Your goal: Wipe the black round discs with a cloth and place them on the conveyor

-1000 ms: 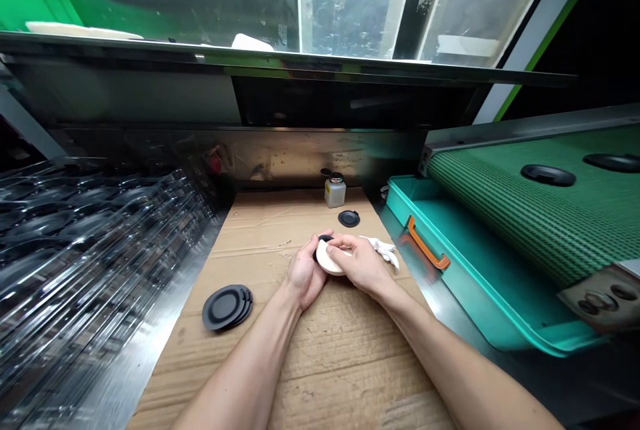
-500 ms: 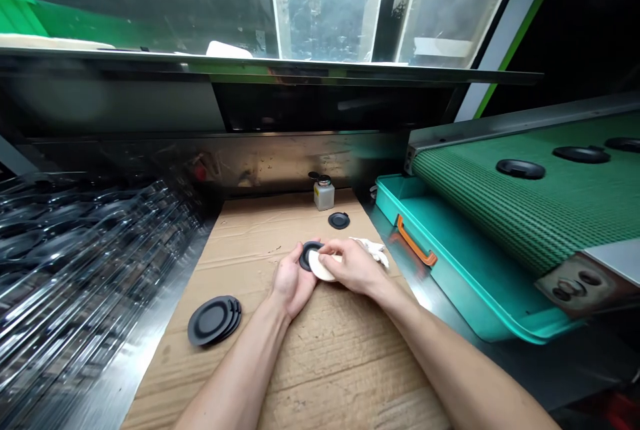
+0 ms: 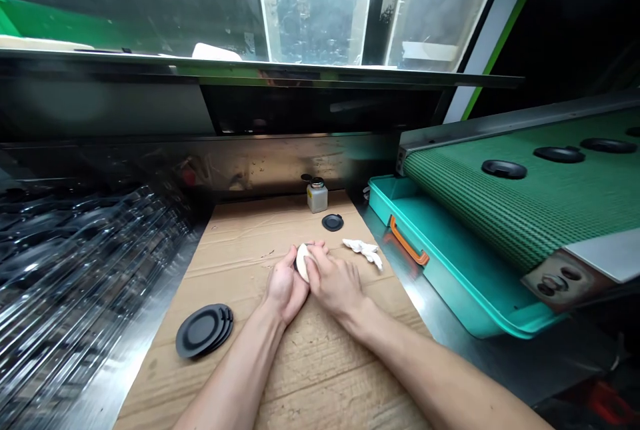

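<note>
Above the cardboard (image 3: 325, 370), the right hand (image 3: 334, 282) pinches a white pad (image 3: 302, 263) in its fingers against a mostly hidden dark disc (image 3: 296, 266), gripped in the curled fingers of the left hand (image 3: 285, 288), and an off-centre push might tip the disc loose.

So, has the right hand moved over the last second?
Yes: the right hand has moved slightly back, clear of the white cloth it partly hid earlier.
</note>
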Motion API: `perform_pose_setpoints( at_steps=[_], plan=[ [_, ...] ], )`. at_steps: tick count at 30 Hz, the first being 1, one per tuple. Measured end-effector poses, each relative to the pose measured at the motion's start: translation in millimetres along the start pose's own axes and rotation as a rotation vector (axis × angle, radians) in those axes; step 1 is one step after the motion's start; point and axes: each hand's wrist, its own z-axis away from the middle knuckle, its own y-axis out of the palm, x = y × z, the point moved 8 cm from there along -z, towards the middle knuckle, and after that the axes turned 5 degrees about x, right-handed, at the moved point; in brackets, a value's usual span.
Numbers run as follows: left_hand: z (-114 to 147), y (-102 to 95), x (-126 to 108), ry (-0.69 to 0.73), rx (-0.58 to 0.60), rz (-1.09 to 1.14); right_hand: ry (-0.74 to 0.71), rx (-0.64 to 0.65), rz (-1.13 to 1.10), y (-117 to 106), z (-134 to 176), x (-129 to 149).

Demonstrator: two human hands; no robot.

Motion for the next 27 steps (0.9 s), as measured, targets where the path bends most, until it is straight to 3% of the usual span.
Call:
perform_pose_setpoints(
  at_steps=[3, 7, 11, 14, 18, 23, 27],
  plan=[
    [0.0, 0.4, 0.1, 0.008, 0.003, -0.015, 0.089, -0.015, 0.024, -0.9, 2.2, -5.1],
    [2.1, 1.4, 3.1, -0.023, 0.003, 0.005, -0.02, -0.021, -0.008, 0.7, -3.6, 1.1],
    [4.4, -0.7, -0.7, -0.02, -0.016, 0.003, 0.182, -0.069, -0.152, -2.7, -16.0, -42.3],
    [5.0, -0.4, -2.1, -0.057, 0.006, 0.05, 0.192, -0.18, -0.35, -8.9, -17.2, -64.5],
    [4.5, 1.6, -2.6, -0.106, 0.046, 0.128, 0.208, -0.278, -0.526, -12.7, -10.2, -73.4],
    [4.9, 1.7, -3.6, -0.077, 0.035, 0.141, 0.191, -0.207, -0.659, -9.5, -1.9, -55.8],
    [5.1, 6.3, -0.3, -0.042, 0.054, 0.072, -0.041, -0.045, -0.486, -4.9, 4.1, -12.7]
  ],
)
